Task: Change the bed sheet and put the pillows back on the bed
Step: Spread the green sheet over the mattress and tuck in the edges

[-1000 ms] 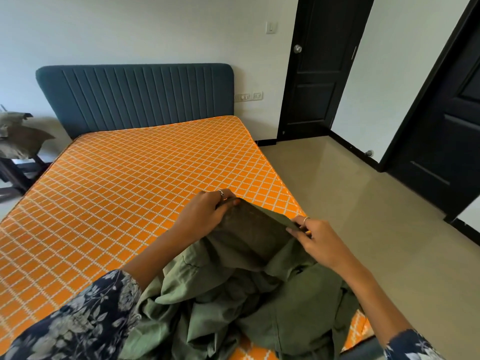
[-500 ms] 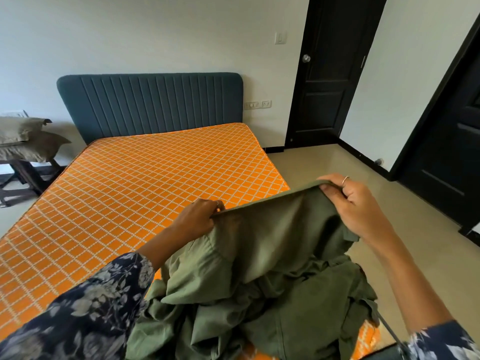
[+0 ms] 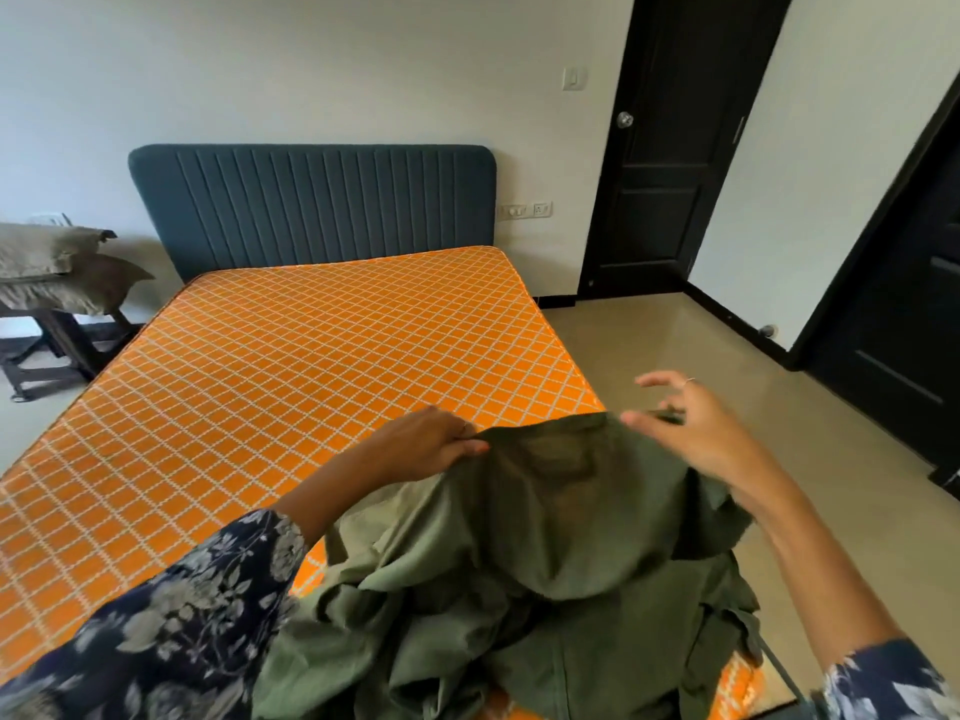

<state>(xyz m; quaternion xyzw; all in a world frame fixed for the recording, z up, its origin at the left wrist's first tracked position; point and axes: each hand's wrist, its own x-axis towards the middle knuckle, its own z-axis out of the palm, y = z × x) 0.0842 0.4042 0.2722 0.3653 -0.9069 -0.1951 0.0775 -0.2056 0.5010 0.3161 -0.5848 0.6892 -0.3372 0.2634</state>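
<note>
A crumpled olive-green bed sheet [image 3: 545, 553] is heaped on the near right corner of the bare orange checked mattress [image 3: 291, 387]. My left hand [image 3: 431, 444] grips the sheet's upper edge and holds it raised. My right hand [image 3: 691, 428] hovers at the same edge further right. Its fingers are spread and fairly straight, and a bit of the edge lies by the thumb. Two olive pillows [image 3: 52, 267] are stacked on a dark stool [image 3: 62, 340] left of the bed.
A dark teal ribbed headboard [image 3: 311, 205] stands against the far wall. A shut black door [image 3: 670, 148] is at the back right and another black door [image 3: 914, 324] at the right. Beige floor [image 3: 691, 356] runs along the bed's right side.
My right hand has loosened its pinch on the sheet edge and spread its fingers, dropping slightly. The raised edge has sagged lower. My left hand keeps its grip.
</note>
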